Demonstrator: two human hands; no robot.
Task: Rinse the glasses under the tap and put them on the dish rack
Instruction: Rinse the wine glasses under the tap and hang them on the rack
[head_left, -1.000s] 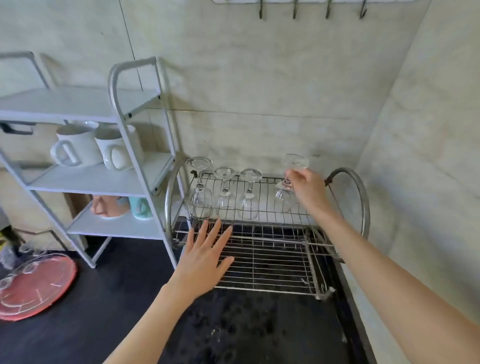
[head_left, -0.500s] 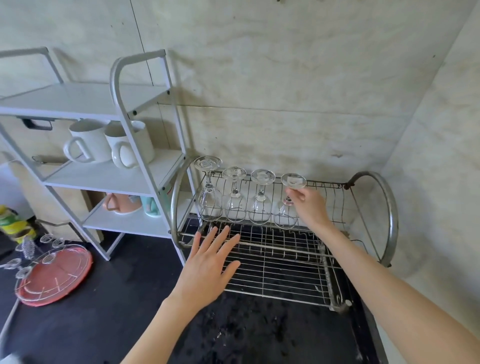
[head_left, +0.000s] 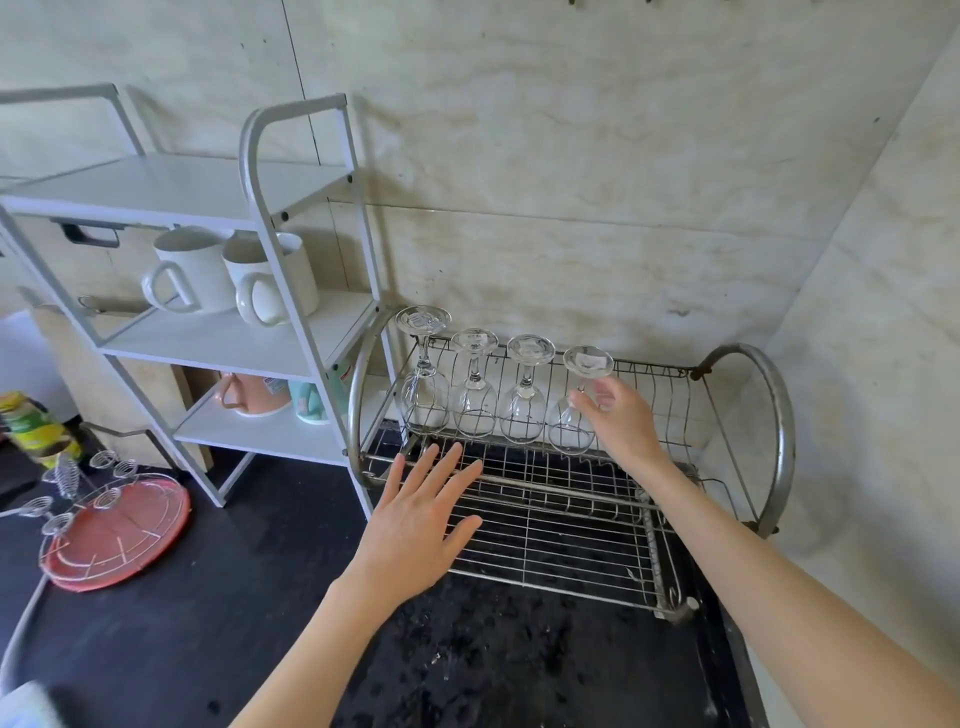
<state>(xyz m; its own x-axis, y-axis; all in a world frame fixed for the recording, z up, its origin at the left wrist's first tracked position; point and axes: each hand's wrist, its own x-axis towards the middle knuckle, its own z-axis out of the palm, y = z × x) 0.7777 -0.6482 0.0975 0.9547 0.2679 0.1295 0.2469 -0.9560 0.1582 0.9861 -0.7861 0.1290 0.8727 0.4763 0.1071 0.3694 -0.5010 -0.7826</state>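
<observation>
Several clear wine glasses stand upside down in a row on the upper tier of the wire dish rack (head_left: 779, 447). The leftmost glass (head_left: 423, 384) is the tallest. My right hand (head_left: 623, 426) reaches over the rack and pinches the stem of the rightmost glass (head_left: 571, 431), whose bowl rests rim-down on the wires. My left hand (head_left: 415, 525) hovers flat with spread fingers over the front left of the rack's lower tier, holding nothing. No tap is in view.
A white shelf unit (head_left: 291, 208) stands left of the rack with two white mugs (head_left: 197, 275) and a pink cup (head_left: 254, 392). A red round tray (head_left: 114, 540) with a wire holder lies on the black counter (head_left: 208, 623) at left. Walls close in behind and at right.
My right hand has slid down from the glass's foot to its stem as the glass settled in line with the others. My left hand stays flat over the rack.
</observation>
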